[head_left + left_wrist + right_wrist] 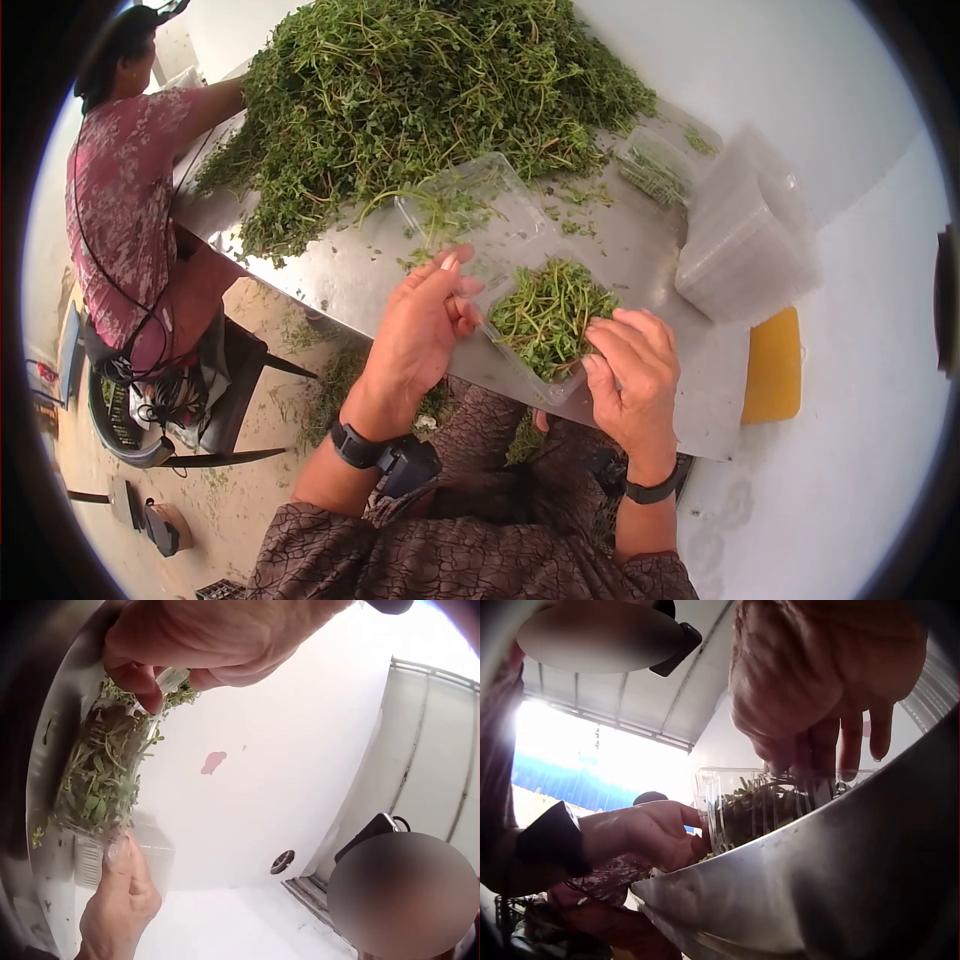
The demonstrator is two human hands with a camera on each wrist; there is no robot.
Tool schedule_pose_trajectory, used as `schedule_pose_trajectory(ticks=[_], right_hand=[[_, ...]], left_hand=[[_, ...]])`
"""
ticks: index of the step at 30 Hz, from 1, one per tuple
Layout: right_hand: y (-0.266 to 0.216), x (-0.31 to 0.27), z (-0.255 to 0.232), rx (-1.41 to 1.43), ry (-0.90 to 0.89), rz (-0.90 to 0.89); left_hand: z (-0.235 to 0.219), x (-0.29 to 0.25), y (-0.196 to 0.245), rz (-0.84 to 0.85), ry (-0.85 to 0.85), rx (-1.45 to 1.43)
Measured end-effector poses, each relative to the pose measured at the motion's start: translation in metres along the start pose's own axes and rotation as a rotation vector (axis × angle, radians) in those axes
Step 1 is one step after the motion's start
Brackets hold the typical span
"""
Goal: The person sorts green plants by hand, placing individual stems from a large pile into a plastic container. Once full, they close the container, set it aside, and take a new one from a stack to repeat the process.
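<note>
A clear plastic container (545, 379) filled with green sprigs (552, 318) lies at the table's near edge, its lid (480, 195) folded open behind it. At its left side my left hand (425, 325) has curled fingers; in the left wrist view that hand (217, 637) pinches clear plastic at the container's end. My right hand (635, 375) grips the opposite side, with thumb low and fingers over the rim beside the greens. From the right wrist, my right hand (825, 682) hangs over the container and my left hand (656, 832) touches its far end.
A large heap of greens (430, 100) covers the back of the metal table (650, 250). To the right stand stacked clear containers (745, 230), a filled container (655, 170) and a yellow board (773, 365). A person in a pink patterned top (130, 210) sits at left.
</note>
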State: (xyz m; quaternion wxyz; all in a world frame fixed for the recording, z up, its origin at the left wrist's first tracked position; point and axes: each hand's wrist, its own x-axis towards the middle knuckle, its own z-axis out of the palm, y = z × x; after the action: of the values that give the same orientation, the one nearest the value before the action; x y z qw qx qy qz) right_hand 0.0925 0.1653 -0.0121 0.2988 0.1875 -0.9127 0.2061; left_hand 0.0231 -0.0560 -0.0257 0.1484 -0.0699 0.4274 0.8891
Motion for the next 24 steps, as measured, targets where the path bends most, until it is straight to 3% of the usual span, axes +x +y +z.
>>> schedule_pose_trajectory(ticks=[20,23,24], right_hand=[[-0.003,-0.018,0.0,-0.052,0.097,0.182],[-0.007,-0.019,0.0,-0.067,0.15,0.25],[-0.013,-0.019,-0.003,0.028,0.108,0.402]], left_hand=[[-0.007,0.003,0.006,0.084,0.026,0.293],[-0.009,0.0,0.006,0.089,0.03,0.299],[-0.01,-0.001,0.005,0.087,0.024,0.3]])
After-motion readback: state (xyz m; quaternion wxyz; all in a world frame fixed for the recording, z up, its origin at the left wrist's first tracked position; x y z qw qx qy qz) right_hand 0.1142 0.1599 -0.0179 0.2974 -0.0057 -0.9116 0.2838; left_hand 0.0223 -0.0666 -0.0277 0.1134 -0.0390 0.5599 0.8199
